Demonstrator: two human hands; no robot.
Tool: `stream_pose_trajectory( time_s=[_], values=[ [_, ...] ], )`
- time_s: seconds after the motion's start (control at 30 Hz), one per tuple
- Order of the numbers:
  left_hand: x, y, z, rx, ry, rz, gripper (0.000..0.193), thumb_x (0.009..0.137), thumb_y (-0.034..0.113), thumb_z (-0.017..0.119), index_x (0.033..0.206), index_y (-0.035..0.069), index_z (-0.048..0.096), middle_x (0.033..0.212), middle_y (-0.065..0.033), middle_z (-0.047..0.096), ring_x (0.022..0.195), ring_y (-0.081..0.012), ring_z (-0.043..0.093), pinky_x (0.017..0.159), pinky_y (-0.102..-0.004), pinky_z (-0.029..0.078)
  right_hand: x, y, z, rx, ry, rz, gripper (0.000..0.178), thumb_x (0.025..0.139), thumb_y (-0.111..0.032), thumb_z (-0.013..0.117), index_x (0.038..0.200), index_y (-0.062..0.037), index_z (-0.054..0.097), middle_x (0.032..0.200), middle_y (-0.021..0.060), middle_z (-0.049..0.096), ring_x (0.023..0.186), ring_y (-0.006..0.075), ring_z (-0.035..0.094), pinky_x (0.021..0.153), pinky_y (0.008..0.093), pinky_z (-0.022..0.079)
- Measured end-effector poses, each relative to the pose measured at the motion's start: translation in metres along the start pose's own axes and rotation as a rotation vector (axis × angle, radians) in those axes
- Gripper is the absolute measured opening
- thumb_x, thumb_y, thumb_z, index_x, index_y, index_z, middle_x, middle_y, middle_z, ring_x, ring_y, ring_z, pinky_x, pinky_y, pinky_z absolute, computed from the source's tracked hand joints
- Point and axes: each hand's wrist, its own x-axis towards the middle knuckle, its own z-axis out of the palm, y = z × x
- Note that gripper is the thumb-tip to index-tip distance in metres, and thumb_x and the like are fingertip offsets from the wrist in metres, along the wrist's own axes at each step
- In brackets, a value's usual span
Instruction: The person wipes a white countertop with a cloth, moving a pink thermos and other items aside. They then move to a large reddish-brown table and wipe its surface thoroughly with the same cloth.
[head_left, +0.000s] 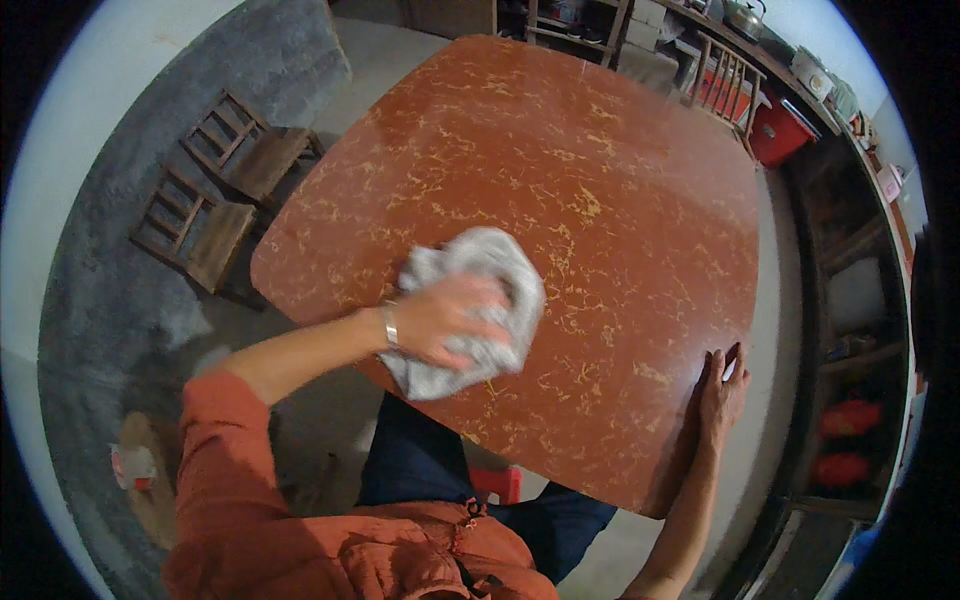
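Observation:
A crumpled grey-white cloth lies on the near left part of a reddish-brown table with a yellow marbled pattern. My left hand, slightly blurred and with a silvery bracelet at the wrist, presses down on the cloth with its fingers bent into the folds. At the table's right edge rests my right hand. Its fingers are stretched out and a little apart, with nothing held in them.
Two wooden chairs stand left of the table by the grey wall. Another chair and a red bin are at the far right. A dark shelf unit runs along the right side. A red stool shows between my legs.

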Motion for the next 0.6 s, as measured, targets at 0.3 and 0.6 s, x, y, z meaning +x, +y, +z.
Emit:
stream_pose_trajectory(
  time_s=[0.3, 0.6],
  values=[
    [-0.102, -0.184, -0.069, 0.313, 0.341, -1.125, 0.059, 0.081, 0.059, 0.058, 0.134, 0.035, 0.049, 0.149, -0.0229, 0.026, 0.138, -0.0461, 0.019, 0.112, -0.0521, 0.015, 0.0, 0.006, 0.005, 0.007, -0.017, -0.008, 0.058, 0.093, -0.05, 0.046, 0.143, -0.0203, 0.036, 0.127, 0.019, 0.047, 0.11, 0.0371, 0.055, 0.09, 0.0455, 0.045],
    [0.126, -0.261, -0.033, 0.399, 0.275, -0.832, 0.068, 0.08, 0.068, 0.052, 0.128, 0.02, 0.057, 0.134, -0.0107, 0.052, 0.121, -0.0332, 0.048, 0.103, -0.0429, 0.036, -0.001, -0.007, -0.004, -0.044, -0.026, 0.014, 0.059, 0.093, -0.05, 0.046, 0.142, -0.02, 0.037, 0.126, 0.0159, 0.049, 0.105, 0.0355, 0.058, 0.088, 0.0442, 0.046]
  ],
)
